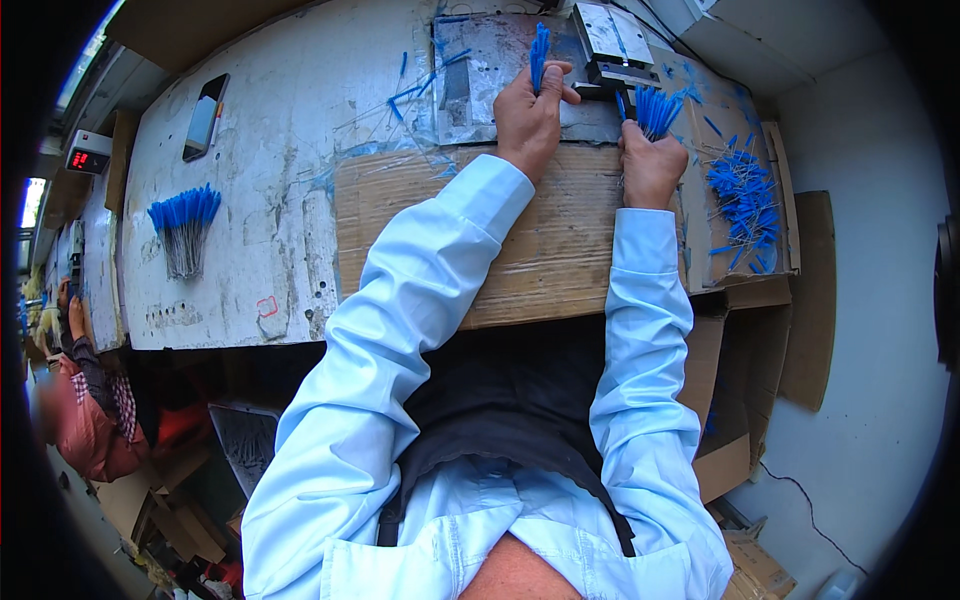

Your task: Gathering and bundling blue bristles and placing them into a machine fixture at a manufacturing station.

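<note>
My left hand (530, 118) is closed round a few thin sticks with blue tips (540, 50), which point away from me. Beside it on the right, my right hand (654, 168) grips a thicker bunch of blue-tipped sticks (656, 112), tips fanned upward. The lower ends of both bunches are hidden by my fingers. Just beyond my hands stands a metal block fixture (612, 38) with a dark jaw-like part at its front. A stained metal plate (465, 110) lies under and beside my left hand.
Cardboard (420, 215) covers the bench's near part. An upright bundle of blue-tipped sticks (184, 232) stands left; a loose heap (743, 200) lies right. A phone (206, 118) and a small box with red display (88, 152) sit far left. A co-worker (95, 420) is at lower left.
</note>
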Demonstrator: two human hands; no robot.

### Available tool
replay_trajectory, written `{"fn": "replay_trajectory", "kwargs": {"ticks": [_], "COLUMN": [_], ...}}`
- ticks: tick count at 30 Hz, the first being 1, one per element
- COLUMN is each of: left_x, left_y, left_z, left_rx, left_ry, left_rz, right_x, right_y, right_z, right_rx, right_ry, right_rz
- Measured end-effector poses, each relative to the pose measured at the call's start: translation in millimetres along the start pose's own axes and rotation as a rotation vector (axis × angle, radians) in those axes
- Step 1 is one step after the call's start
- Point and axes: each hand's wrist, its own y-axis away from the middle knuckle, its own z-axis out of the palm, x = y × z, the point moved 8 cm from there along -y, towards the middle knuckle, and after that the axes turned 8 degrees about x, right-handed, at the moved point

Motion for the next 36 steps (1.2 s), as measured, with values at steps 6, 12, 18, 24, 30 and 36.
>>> {"fn": "replay_trajectory", "kwargs": {"ticks": [6, 12, 18, 24, 30, 36], "left_x": [1, 8, 15, 19, 11, 15], "left_y": [2, 7, 3, 8, 6, 6], "left_z": [-1, -1, -11, -1, -1, -1], "left_rx": [0.021, 0.055, 0.23, 0.201, 0.175, 0.163], "left_ry": [-0.015, -0.096, -0.299, -0.441, -0.434, -0.33], "left_rz": [0.018, 0.072, 0.457, 0.538, 0.494, 0.41], "right_x": [-4, -3, -2, -3, -13, -21], "right_y": [1, -1, 4, 4, 7, 6], "right_z": [1, 1, 9, 6, 8, -3], "right_rx": [0.031, 0.037, -0.011, -0.002, -0.018, 0.076], "right_ry": [-0.001, 0.032, -0.272, -0.276, -0.187, -0.045], "right_rz": [0.024, -0.004, 0.177, 0.175, 0.08, -0.156]}}
